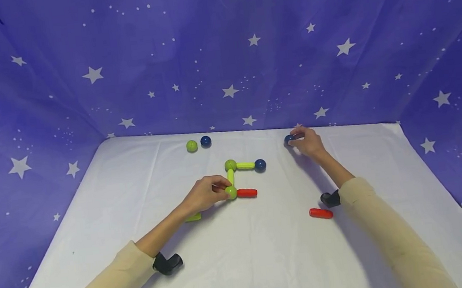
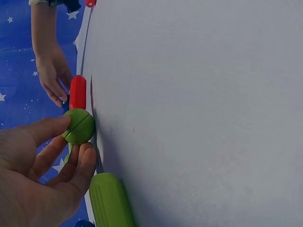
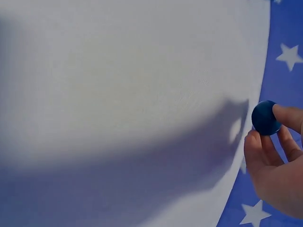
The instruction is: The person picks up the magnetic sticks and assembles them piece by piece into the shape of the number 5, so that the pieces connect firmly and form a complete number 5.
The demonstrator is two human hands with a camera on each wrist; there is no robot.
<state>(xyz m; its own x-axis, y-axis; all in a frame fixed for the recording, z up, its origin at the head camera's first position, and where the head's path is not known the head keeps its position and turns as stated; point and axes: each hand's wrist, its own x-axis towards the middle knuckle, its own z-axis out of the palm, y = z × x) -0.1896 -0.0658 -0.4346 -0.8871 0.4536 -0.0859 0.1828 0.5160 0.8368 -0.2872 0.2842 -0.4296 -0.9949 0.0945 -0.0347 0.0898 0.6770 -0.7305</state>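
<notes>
My left hand [image 1: 207,193] pinches a green ball [image 2: 79,126] at the near corner of a joined piece of balls and rods. From that ball a red rod [image 1: 247,193] points right, and a yellow-green rod [image 1: 231,177] leads away to a second green ball [image 1: 230,165]. Another yellow-green rod [image 1: 245,165] runs from there to a blue ball [image 1: 260,165]. Toward the table's far side, my right hand [image 1: 309,142] holds a separate blue ball [image 3: 266,117] between thumb and fingers. A loose green rod [image 2: 111,200] lies beneath the left hand, partly hidden in the head view.
A loose green ball [image 1: 191,146] and blue ball [image 1: 206,141] sit near the far edge of the white table [image 1: 253,265]. One loose red rod [image 1: 321,213] lies by the right forearm. Black wrist mounts [image 1: 167,264] hang under both sleeves. A purple starry cloth [image 1: 187,63] surrounds the table.
</notes>
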